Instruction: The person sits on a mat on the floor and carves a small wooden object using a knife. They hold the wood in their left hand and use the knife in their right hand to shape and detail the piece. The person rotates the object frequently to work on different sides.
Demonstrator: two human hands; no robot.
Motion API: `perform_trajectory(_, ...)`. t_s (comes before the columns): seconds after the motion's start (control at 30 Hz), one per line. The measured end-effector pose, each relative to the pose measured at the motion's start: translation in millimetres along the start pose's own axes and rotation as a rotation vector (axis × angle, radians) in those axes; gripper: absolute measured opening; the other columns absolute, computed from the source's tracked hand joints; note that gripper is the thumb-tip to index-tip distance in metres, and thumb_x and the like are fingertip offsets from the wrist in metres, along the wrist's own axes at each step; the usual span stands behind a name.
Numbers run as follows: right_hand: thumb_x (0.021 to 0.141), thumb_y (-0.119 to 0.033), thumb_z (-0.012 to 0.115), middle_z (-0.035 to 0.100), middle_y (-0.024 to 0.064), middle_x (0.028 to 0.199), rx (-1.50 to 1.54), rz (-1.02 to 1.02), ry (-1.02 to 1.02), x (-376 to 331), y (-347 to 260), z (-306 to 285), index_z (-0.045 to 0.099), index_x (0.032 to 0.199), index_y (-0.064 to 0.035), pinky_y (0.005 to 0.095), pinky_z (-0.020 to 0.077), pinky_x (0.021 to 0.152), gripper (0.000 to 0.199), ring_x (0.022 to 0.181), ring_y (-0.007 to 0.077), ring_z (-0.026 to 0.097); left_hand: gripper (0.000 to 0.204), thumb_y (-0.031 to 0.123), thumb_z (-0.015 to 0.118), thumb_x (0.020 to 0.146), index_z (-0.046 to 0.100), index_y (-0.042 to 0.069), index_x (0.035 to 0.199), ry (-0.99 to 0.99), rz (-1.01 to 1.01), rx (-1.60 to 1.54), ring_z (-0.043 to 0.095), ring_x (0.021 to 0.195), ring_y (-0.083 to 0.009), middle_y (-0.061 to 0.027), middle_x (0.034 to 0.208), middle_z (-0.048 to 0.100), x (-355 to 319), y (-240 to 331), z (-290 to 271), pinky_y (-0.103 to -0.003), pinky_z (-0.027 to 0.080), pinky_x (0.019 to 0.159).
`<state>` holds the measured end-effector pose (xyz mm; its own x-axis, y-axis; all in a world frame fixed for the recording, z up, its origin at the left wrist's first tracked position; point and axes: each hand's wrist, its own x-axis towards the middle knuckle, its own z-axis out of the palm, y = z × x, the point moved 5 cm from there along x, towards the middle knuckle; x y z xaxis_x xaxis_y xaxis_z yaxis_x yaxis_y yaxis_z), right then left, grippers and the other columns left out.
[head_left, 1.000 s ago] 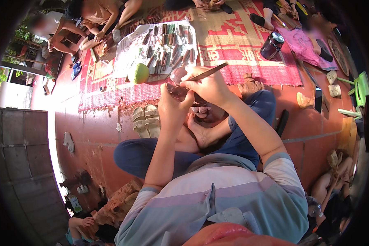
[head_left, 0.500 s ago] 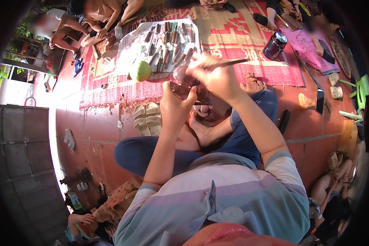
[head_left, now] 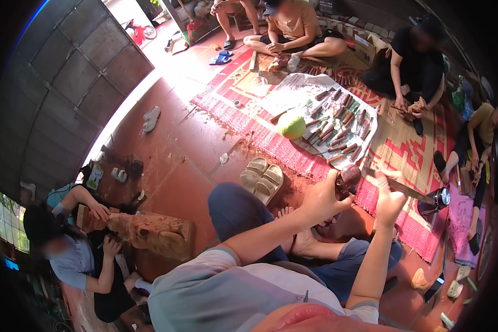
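My left hand (head_left: 327, 198) is closed around a dark reddish-brown wood carving (head_left: 350, 175) with a rounded, glossy top; its lower part hides behind my fingers. My right hand (head_left: 390, 202) grips a long, flat carving tool (head_left: 412, 191). One end of the tool points at the carving and the other sticks out to the right; whether it touches the wood I cannot tell. Both hands are above my crossed legs, close to the near edge of the red-patterned mat (head_left: 310, 159).
Beyond my hands, several carving tools (head_left: 337, 130) lie on a white sheet (head_left: 299, 88) beside a green round fruit (head_left: 291, 125). Beige sandals (head_left: 262, 180) are left of my feet. At left a person works on a large wood carving (head_left: 155, 232). Other people sit around the mat.
My view has swung to the left, so the mat now appears further right and the person at left shows. The tool and carving stay in my hands; the tool has changed its angle.
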<state>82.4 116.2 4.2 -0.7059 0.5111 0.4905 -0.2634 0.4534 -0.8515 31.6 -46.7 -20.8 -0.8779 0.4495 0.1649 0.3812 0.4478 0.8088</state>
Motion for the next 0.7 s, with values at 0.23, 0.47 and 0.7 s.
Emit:
perform_trajectory(0.23, 0.078, 0.007, 0.065, 0.064, 0.0085, 0.081, -0.076, -0.137, 0.08, 4, -15, -2, 0.059, 0.082, 0.0008, 0.026, 0.0503, 0.069, 0.01, 0.074, 0.0141, 0.062, 0.052, 0.032, 0.074, 0.07, 0.043, 0.002, 0.1, -0.028, 0.008, -0.054, 0.065, 0.067, -0.0278, -0.0136, 0.073, 0.064, 1, 0, 4, -0.036, 0.05, 0.059)
perform_trajectory(0.47, 0.08, 0.003, 0.063, 0.062, 0.0106, 0.076, -0.197, -0.258, -0.065, -4, -22, 21, 0.059, 0.082, 0.0001, 0.0301, 0.0478, 0.063, 0.006, 0.068, 0.0194, 0.06, 0.055, 0.035, 0.075, 0.07, 0.043, 0.002, 0.099, 0.009, 0.028, -0.04, 0.063, 0.066, -0.0306, -0.0149, 0.073, 0.062, 1, 0, 0, -0.038, 0.048, 0.058)
perform_trajectory(0.7, 0.078, -0.002, 0.068, 0.062, 0.0106, 0.077, -0.183, -0.237, -0.216, -19, -22, 35, 0.061, 0.082, -0.0019, 0.0311, 0.0495, 0.063, 0.008, 0.073, 0.0226, 0.064, 0.055, 0.037, 0.075, 0.069, 0.045, 0.003, 0.1, -0.018, 0.005, -0.065, 0.064, 0.069, -0.0331, -0.0176, 0.077, 0.062, 0, 0, 0, -0.039, 0.049, 0.059)
